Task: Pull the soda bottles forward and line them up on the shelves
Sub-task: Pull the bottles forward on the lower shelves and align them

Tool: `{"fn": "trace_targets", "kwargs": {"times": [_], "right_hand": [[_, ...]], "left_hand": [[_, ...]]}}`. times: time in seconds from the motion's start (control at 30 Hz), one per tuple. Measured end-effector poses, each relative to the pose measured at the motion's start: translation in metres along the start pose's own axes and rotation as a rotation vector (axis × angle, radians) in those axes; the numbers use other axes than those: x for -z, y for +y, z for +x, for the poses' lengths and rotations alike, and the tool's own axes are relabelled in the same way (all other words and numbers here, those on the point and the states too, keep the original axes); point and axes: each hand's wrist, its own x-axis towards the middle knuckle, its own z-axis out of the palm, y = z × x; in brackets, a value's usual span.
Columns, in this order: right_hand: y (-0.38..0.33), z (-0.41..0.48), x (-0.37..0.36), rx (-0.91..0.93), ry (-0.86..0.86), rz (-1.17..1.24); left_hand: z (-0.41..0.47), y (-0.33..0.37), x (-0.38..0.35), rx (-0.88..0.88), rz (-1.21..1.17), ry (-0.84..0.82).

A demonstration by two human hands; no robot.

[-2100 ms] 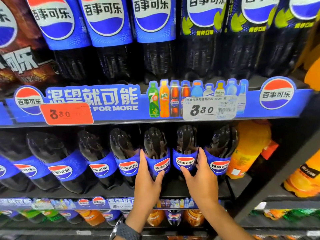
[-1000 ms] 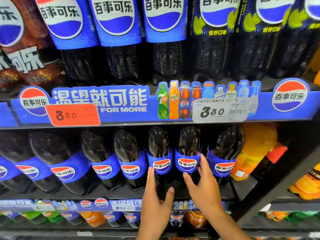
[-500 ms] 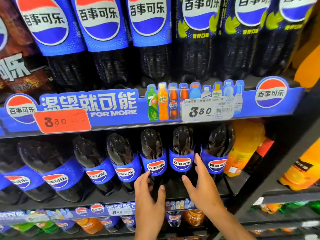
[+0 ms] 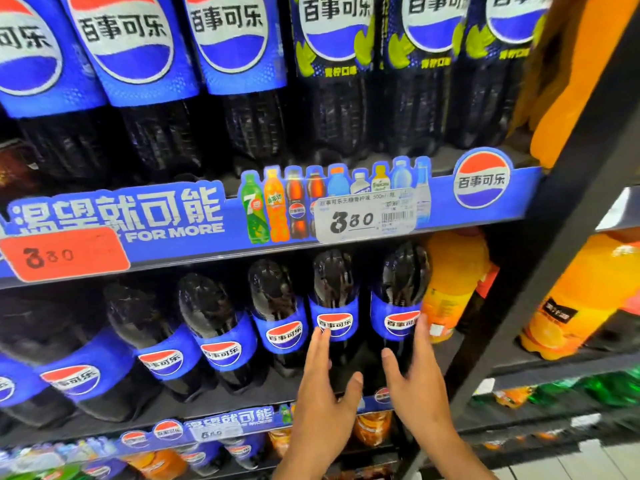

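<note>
The middle shelf (image 4: 173, 407) holds a row of cola bottles (image 4: 214, 306) running from the far left up to an orange bottle (image 4: 450, 271) on the right. Both hands have moved one bottle rightward. The right hand (image 4: 415, 379) now cups the last cola bottle (image 4: 401, 282) - thumb on one side, fingers straight up the other, not clenched. The left hand (image 4: 322, 400) lays loose, straight fingers on the neighbouring bottle (image 4: 332, 282). This end pair is probably next to come forward - neither is gripped yet.

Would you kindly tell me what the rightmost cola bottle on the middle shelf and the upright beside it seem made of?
The cola bottle looks like clear glossy plastic: highlights glint on its dark shoulder. The shelf upright looks like dark matt painted metal, straight-edged, though blur leaves that open.
</note>
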Motion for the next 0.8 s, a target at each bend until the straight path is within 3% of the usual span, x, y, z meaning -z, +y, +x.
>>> {"fn": "trace_targets", "kwargs": {"times": [0.17,0.57,0.8], "right_hand": [[0.004,-0.007,-0.005,0.012,-0.059,0.026],[-0.003,0.026,0.002,-0.083,0.011,0.160],[-0.003,0.019,0.013,-0.101,-0.107,0.097]], "left_hand": [[-0.001,-0.004,0.000,-0.007,0.000,0.023],[0.007,-0.003,0.001,0.090,-0.094,0.024],[0.000,0.003,-0.013,0.080,-0.031,0.164]]}}
